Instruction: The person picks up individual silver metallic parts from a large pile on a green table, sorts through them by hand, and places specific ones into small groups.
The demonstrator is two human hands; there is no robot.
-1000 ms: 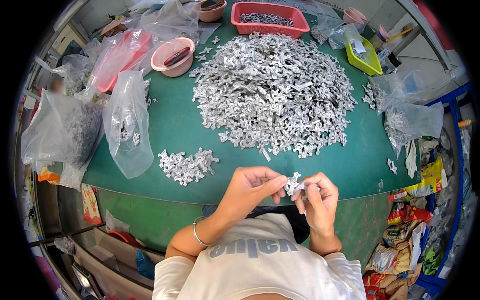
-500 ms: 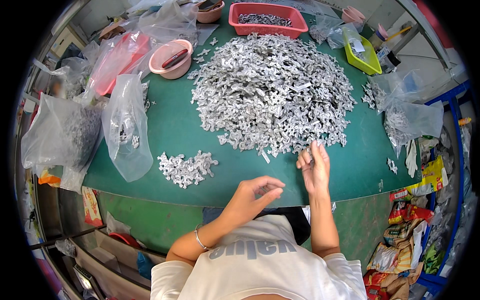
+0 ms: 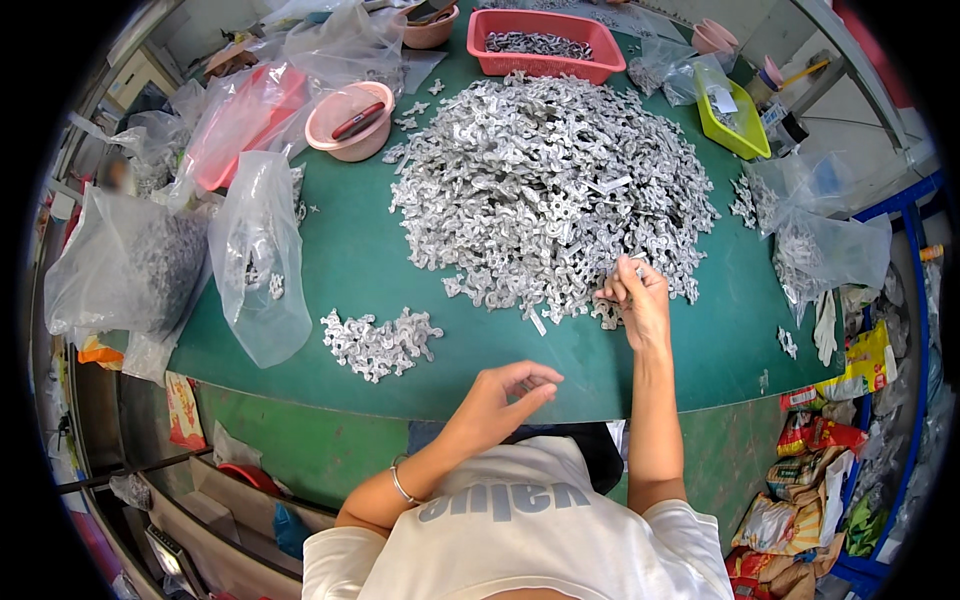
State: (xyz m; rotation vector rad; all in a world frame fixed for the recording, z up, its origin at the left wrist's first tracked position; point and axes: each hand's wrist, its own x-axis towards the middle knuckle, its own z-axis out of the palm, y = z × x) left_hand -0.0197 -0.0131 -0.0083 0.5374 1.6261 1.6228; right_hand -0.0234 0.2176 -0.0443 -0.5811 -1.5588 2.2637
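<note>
A big heap of small silver-grey metal parts (image 3: 550, 190) covers the middle of the green table (image 3: 490, 345). At the heap's near right edge is my right hand (image 3: 642, 300), its fingers curled and thumb pressed in; what they hold, if anything, is too small to make out among the parts. My left hand (image 3: 505, 400) hovers over the table's near edge, holding nothing, its loosely bent fingers apart from the thumb. A smaller pile of the same parts (image 3: 378, 343) lies farther left. One pale flat strip (image 3: 537, 321) sits beside the heap's near edge.
Behind the heap stands a pink basket (image 3: 545, 62) of parts; a yellow-green basket (image 3: 735, 115) is at the far right. A pink bowl (image 3: 348, 145) holds a red-and-black tool. Clear bags (image 3: 258, 280) of parts line the left side, with another bag (image 3: 830, 245) at right.
My right hand has moved slightly farther forward, onto the heap's near edge, and its fingers have curled in more. My left hand has barely moved. The whole view has shifted slightly.
</note>
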